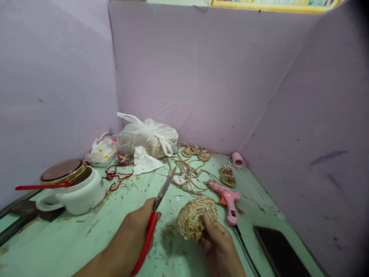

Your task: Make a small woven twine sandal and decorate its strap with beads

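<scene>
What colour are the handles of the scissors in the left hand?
Red. The scissors' handles run under the left hand, seen clearly in the head view.

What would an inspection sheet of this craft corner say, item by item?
Surface: pale green tabletop, littered with straw-coloured fibre scraps.
Job's things: round coiled jute disc; red-handled scissors, blades closed.
Clutter: pink glue gun, its red light lit; loose jute twine; white lidded mug; knotted white plastic bag; pink tape roll; black phone; red thread.
Hands: left hand grips the scissors; right hand holds the disc's edge.
Cables: black cord runs from the glue gun.
Surroundings: lilac partition walls on three sides.
</scene>
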